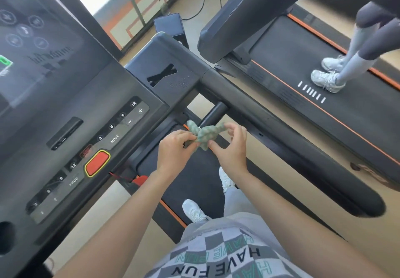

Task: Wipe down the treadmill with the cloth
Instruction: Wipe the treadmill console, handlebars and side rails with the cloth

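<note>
Evidently soft and light, the cloth (pixel 203 135) sags bunched between my left hand (pixel 173 150) and right hand (pixel 232 150), both pinching it; I'd wad it mid-palm.

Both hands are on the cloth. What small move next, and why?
Probably pull the cloth flat between left hand and right hand: it is bunched into a wad, held over the belt, not yet on the console.

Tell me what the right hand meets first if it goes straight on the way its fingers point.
The green cloth, which the right hand pinches; beyond that, probably the black strut under the handrail, depth unclear.
</note>
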Demonstrator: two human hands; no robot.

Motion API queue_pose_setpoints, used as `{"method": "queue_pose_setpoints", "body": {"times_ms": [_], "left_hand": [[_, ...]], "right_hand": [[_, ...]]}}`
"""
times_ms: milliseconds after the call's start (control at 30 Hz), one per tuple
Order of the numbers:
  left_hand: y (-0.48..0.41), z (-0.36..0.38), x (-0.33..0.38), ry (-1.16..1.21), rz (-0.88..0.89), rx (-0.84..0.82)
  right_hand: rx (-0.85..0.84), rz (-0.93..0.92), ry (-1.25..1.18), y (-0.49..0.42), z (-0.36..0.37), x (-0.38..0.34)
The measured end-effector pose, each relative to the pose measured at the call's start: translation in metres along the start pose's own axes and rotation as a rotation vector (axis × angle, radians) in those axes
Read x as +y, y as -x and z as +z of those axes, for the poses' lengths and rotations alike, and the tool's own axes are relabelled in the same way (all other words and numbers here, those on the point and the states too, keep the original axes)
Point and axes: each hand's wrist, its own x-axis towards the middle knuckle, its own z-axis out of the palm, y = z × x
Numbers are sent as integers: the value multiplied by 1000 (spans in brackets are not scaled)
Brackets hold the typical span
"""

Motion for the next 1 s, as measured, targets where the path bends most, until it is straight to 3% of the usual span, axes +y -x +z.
{"method": "queue_pose_setpoints", "body": {"times_ms": [100, 200, 300, 500, 633, 700, 767, 833, 1000], "left_hand": [[13, -1, -2, 91, -13, -33], [21, -1, 0, 131, -24, -34], [21, -3, -2, 129, -82, -2], [34, 2, -23, 125, -293, -85], [39, 6, -22, 156, -356, -64], [38, 5, -21, 177, -377, -57], [39, 5, -22, 194, -382, -64], [40, 4, -24, 199, -378, -70], [40, 4, -23, 200, -398, -64]], "right_hand": [[-180, -257, 216, 1, -11, 1], [-354, -42, 88, 4, -18, -3], [-288, 134, -29, 9, -27, -2], [-95, 297, 24, 28, -63, 13], [-91, 587, -283, 13, -57, 8], [-193, 681, -497, -8, -47, 3], [-293, 720, -715, -30, -35, -6], [-214, 732, -863, -49, -23, -15], [-150, 704, -806, -54, -8, -11]]}}
